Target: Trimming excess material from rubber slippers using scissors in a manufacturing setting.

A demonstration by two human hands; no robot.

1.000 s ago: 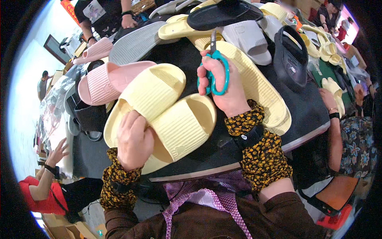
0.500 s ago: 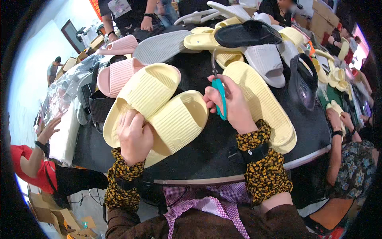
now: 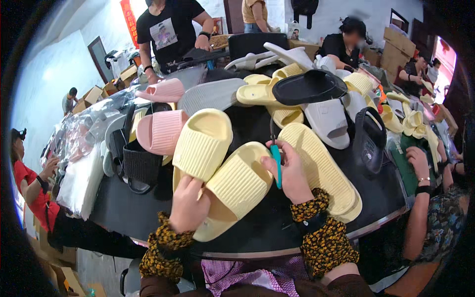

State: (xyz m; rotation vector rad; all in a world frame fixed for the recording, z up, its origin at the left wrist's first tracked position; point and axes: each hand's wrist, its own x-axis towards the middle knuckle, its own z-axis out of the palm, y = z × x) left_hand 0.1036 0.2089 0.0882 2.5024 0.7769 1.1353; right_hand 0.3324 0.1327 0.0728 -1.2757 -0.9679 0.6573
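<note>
In the middle of the frame, the left hand (image 3: 189, 205) grips a pale yellow slipper (image 3: 204, 143) at the back edge of its ribbed strap; the fingertips are hidden, and so is most of that slipper's heel. A second yellow slipper (image 3: 240, 183) lies against it, slanting toward the lower left, its sole partly covered by the same hand.

Right of centre, the right hand (image 3: 291, 173) is closed around teal-handled scissors (image 3: 276, 168). They show nearly edge-on, so the finger loops are hard to read, and the thin dark blades fade into the black table (image 3: 269, 225). Whether the thumb touches the second slipper, I cannot tell. This hand also covers part of a stacked yellow pair (image 3: 316, 166).

At the upper left, a pink slipper (image 3: 161, 131) is partly hidden. At the lower right, a co-worker's arm (image 3: 418, 220) runs into the dark rim.
</note>
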